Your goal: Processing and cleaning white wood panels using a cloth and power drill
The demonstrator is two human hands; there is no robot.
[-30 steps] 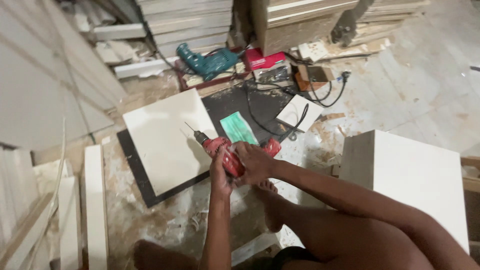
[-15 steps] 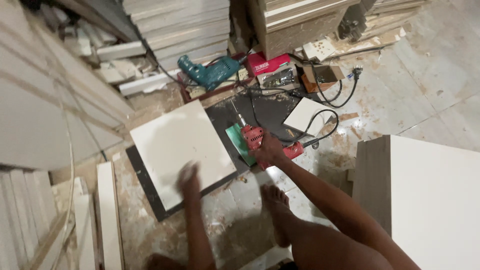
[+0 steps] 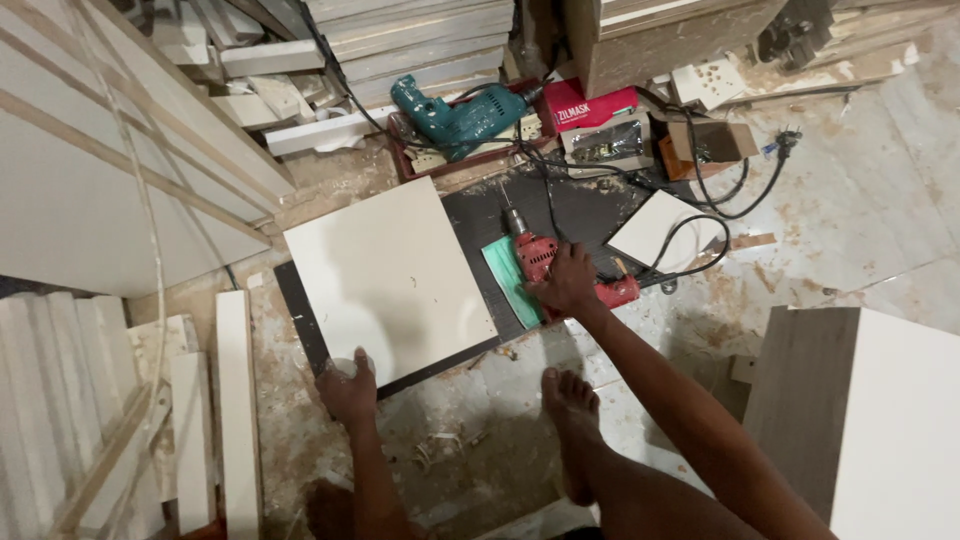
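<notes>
The right hand [image 3: 568, 283] closes its fingers over the red drill [image 3: 560, 262], which lies on a dark board [image 3: 590, 205] beside a green face mask [image 3: 508, 285]. The left hand [image 3: 349, 388] presses curled fingers on the near edge of the cream panel [image 3: 388, 275]. Behind, a red rectangular box [image 3: 590, 103] sits by a teal drill [image 3: 458, 107] and an open brown carton [image 3: 708, 145].

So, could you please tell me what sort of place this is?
Probably a carpentry workshop floor: stacked cut boards, sawdust, a red drill under the right hand, and a white panel at the left hand.
</notes>
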